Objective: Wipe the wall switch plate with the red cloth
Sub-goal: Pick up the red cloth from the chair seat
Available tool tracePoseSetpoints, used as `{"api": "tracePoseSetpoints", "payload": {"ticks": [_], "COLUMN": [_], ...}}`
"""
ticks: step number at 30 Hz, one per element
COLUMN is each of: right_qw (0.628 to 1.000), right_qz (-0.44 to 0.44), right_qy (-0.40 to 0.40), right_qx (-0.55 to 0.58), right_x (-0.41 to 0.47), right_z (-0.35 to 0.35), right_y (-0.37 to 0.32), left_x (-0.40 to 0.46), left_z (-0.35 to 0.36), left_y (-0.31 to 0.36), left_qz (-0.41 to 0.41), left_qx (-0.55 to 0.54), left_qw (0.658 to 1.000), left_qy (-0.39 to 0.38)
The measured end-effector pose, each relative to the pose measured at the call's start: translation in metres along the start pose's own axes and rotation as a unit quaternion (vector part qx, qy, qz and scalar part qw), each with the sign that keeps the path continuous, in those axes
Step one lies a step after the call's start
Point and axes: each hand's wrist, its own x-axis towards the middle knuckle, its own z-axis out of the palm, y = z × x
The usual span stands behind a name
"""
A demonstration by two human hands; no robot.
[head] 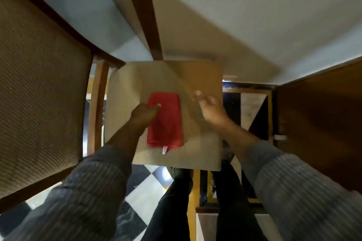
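Observation:
A folded red cloth [165,121] with a small white tag at its near edge lies flat on the beige woven seat of a chair [125,88]. My left hand [144,112] rests on the cloth's left edge, thumb on top of the fabric and fingers curled at its side. My right hand [210,108] hovers just right of the cloth, blurred, fingers apart and holding nothing. No wall switch plate is in view.
A second upholstered chair [39,88] with a dark wooden frame fills the left side. A wooden door or cabinet panel [317,119] stands at the right. A white wall [254,15] is ahead. My legs stand on a black-and-white checkered floor [143,188] below the seat.

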Motion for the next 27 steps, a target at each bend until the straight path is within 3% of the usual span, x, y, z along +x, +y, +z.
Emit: {"api": "tracePoseSetpoints", "payload": {"ticks": [5, 12, 15, 18, 21, 27], "right_qw": [0.992, 0.993, 0.991, 0.986, 0.985, 0.995], "right_qz": [0.056, 0.08, 0.079, 0.1, 0.087, 0.031], "right_qy": [-0.11, -0.084, -0.103, -0.136, -0.15, -0.094], "right_qx": [0.002, -0.036, -0.024, 0.008, 0.011, -0.01], "right_x": [0.025, 0.04, 0.038, 0.033, 0.025, 0.001], "right_z": [0.053, 0.079, 0.081, 0.08, 0.065, 0.01], "right_y": [0.036, 0.048, 0.047, 0.042, 0.039, 0.021], "left_x": [0.027, 0.046, 0.042, 0.038, 0.03, -0.017], "left_z": [0.031, 0.051, 0.054, 0.047, 0.04, 0.033], "left_y": [-0.033, -0.037, -0.039, -0.042, -0.041, -0.008], "left_qz": [-0.041, -0.069, -0.029, 0.016, 0.004, -0.036], "left_qx": [-0.033, 0.03, 0.068, 0.014, -0.117, -0.317], "left_qw": [0.997, 0.989, 0.989, 0.995, 0.991, 0.939], "left_qy": [0.062, 0.129, 0.126, 0.101, 0.06, -0.127]}}
